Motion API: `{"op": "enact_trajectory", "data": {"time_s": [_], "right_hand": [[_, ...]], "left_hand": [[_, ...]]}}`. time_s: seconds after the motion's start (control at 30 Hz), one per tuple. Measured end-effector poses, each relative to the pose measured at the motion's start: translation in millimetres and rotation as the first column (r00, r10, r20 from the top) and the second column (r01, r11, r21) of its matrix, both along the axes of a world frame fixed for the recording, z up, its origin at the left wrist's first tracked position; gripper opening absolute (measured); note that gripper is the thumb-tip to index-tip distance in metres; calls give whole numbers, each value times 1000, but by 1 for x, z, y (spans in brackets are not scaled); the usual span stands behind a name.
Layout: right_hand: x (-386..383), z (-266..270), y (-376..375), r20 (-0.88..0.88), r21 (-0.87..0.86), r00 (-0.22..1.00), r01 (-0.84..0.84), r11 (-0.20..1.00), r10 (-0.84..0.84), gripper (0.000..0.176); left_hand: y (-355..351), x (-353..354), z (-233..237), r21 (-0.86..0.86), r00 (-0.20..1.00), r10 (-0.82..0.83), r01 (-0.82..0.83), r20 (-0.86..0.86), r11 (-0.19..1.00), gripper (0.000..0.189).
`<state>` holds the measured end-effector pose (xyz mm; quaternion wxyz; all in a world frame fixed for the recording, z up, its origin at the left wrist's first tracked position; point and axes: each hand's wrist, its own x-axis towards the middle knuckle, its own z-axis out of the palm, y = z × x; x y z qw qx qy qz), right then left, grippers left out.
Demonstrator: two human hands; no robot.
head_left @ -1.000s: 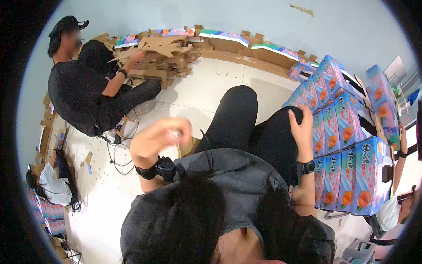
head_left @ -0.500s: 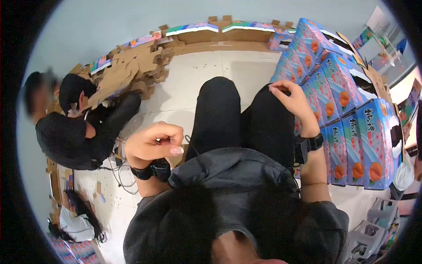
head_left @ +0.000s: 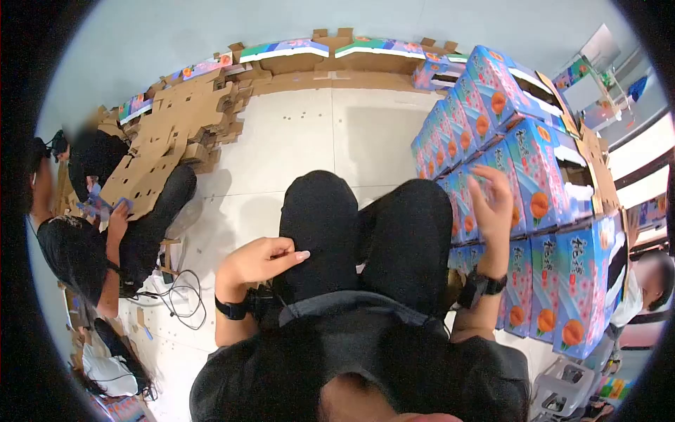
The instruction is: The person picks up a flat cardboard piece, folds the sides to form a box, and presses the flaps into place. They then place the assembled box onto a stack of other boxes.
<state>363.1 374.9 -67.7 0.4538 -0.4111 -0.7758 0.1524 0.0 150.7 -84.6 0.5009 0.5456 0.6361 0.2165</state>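
Chiefly, boxes (head_left: 541,165): many, alike, stacked in tiers along the right edge of the floor (head_left: 281,155). Lettering: two large black brush-style characters, one above the other, on the fronts; the upper reads as 桃, the lower is too stylised to read surely. A small red mark beneath them is too small to read. No maker's name can be made out.

Finish: glossy-looking blue running to pink and violet, pale curved bands, scattered pink blossoms, one orange peach low on each front. Side faces show dark openings with white edges.

Right hand (head_left: 494,204): raised in front of the boxes, thumb and fingers apart, slightly blurred; contact with a box cannot be told. Left hand (head_left: 261,261): palm down beside the left knee of black trousers (head_left: 320,218), fingers curled, thumb stretched out; whether anything is gripped inside cannot be told. Black wristbands (head_left: 485,290), one per wrist.

Flat brown cardboard (head_left: 179,112): piled at the floor's far left corner, with cut tabs and slots. Printed panels (head_left: 285,49): green, blue and violet with white borders, along the floor's far edge; any print on them illegible. Black cable (head_left: 200,302): looped on the floor, left side. Co-worker in black (head_left: 77,246): seated by the cardboard. Grey stool (head_left: 566,383): floor's near right corner.
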Motion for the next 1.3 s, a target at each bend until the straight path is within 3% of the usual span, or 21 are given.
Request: {"op": "enact_trajectory", "data": {"time_s": [0.07, 0.1, 0.17, 0.2, 0.27, 0.33, 0.47, 0.53, 0.87, 1.07, 1.17, 1.23, 1.3], "right_hand": [[-6, 29, -14, -292, -41, 955, 51, 998, -61, 18], [-10, 54, -15, -385, 17, 914, 144, 989, -127, 25], [-23, 117, -47, -661, 110, 729, 331, 937, -180, 28], [-27, 139, -58, -737, 307, 675, 289, 907, 34, 28], [-35, 157, -78, -568, 735, 571, 26, 678, 593, 28], [-52, 162, -93, -414, 846, 472, -116, 521, 778, 29], [-70, 159, -112, -336, 876, 385, -207, 435, 860, 30], [-75, 158, -117, -331, 878, 363, -221, 426, 871, 30], [-73, 159, -130, -324, 886, 334, -222, 408, 885, 33], [-59, 156, -102, -379, 876, 388, -143, 461, 840, 34], [-49, 122, -48, -546, 658, 657, -48, 751, 520, 35], [-55, 79, -15, -372, 377, 896, -91, 922, 241, 36], [-61, 41, -6, -32, 120, 974, -219, 968, 224, 36]], "left_hand": [[10, 0, 4, -34, 999, -32, 33, 31, 999, 47], [12, -1, 6, -58, 999, -31, 33, 40, 998, 47], [16, -4, 3, -53, 999, -35, 36, 29, 998, 56], [20, -2, 5, -75, 1000, -25, 26, 15, 997, 58], [25, 1, 6, -86, 1000, -14, 12, -17, 996, 59], [26, 4, 5, -72, 998, -34, 30, -51, 997, 57], [18, 10, 1, -35, 999, 29, -30, -28, 999, 56], [12, 10, -5, 37, 999, 51, -51, -16, 998, 55], [12, 15, 0, 66, 993, 97, -93, -63, 993, 56], [9, 19, 0, 86, 992, 111, -106, -56, 991, 57], [6, 19, 0, 121, 992, 119, -112, -52, 986, 59], [5, 16, -5, 105, 993, 110, -105, -42, 989, 59], [6, 14, -6, 85, 993, 100, -94, -69, 992, 61]]}}
